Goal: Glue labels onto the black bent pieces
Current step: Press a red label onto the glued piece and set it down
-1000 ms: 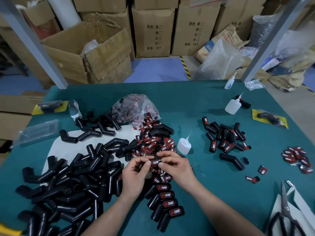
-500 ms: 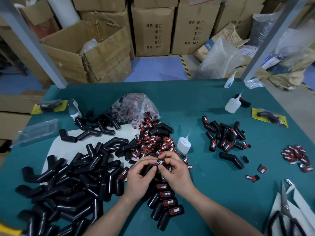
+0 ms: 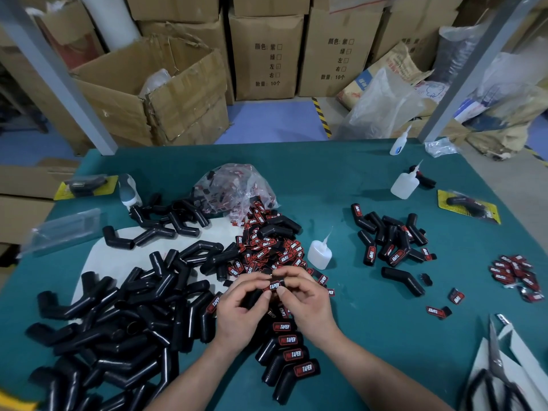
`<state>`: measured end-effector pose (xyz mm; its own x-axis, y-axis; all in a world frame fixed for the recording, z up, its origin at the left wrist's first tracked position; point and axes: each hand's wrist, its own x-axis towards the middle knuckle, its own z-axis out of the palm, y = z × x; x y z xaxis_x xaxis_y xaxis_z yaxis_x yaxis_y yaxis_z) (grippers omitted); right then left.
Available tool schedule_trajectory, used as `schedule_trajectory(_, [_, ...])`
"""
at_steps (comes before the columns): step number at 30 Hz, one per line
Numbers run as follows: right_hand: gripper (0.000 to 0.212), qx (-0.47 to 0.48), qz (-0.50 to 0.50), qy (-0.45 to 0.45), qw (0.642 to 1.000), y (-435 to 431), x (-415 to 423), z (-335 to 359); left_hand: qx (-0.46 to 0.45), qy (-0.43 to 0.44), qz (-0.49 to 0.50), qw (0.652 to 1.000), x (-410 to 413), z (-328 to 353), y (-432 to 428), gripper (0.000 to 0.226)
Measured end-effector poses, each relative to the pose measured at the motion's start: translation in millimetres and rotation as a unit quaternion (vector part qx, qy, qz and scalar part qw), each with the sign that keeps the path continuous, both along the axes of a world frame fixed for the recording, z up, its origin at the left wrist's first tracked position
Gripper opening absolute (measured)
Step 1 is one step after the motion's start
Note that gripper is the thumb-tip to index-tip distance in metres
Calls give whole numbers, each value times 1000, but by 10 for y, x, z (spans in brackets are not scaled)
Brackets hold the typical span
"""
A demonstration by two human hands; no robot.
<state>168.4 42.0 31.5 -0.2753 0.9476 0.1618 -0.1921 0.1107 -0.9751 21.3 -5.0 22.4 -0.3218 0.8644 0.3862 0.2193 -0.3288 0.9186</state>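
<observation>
**Caller:** Where were the hands when you looked?

**Operator:** I saw both over the near middle of the green table (image 3: 370,336). The left hand (image 3: 240,304) had its fingers curled round one black bent piece (image 3: 252,295). The right hand (image 3: 305,301) pinched the same piece from the other side, forefinger over and thumb under.

**Caller:** And the label?

**Operator:** A red-and-black label (image 3: 275,285) reading TAPER sat on the piece's upper face, between the two thumbs.

**Caller:** What lay around them?

**Operator:** Just nearer than the hands I saw a row of labelled pieces (image 3: 292,354). To the left was a large pile of unlabelled pieces (image 3: 118,315). Beyond the hands lay a heap of loose labels (image 3: 267,247), with a white glue bottle (image 3: 318,255) upright just to its right. Scissors (image 3: 498,372) lay at the near right corner.
</observation>
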Motion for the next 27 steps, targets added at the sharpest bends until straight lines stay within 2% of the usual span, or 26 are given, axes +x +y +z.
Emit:
schedule_trajectory(2, [9, -23, -10, 25, 999, 18, 9, -2, 23, 33, 4, 999, -18, -1, 1, 19])
schedule_trajectory(4, [18, -21, -15, 13, 1000, 43, 44, 29, 38, 53, 2, 998, -31, -18, 0, 19])
schedule_trajectory(6, [25, 48, 6, -50, 998, 93, 100, 62, 39, 54, 3, 998, -29, -31, -2, 18])
schedule_trajectory(8, [21, 131, 29, -101, 986, 149, 146, 61, 39, 51, -2, 998, -30, -37, -1, 18])
schedule_trajectory(9, [19, 140, 34, -108, 984, 171, 155, 64, 41, 51, -5, 998, -33, -38, 2, 19])
schedule_trajectory(15, [11, 40, 33, -55, 997, 154, 131, 82, 50, 64, -23, 996, -44, -49, 7, 20])
schedule_trajectory(18, [15, -29, 41, -16, 999, 142, 94, 85, 57, 67, -27, 996, -41, -62, 5, 20])
schedule_trajectory(23, [18, -53, 28, -15, 998, 124, 73, 114, 54, 52, -15, 997, -33, -47, 10, 19])
schedule_trajectory(25, [14, -74, 16, 5, 997, 120, 88, 123, 53, 33, -1, 998, -34, -41, 10, 18])
schedule_trajectory(27, [7, -47, 4, 4, 999, 119, 100, 115, 43, 3, 7, 999, -26, -31, 2, 19])
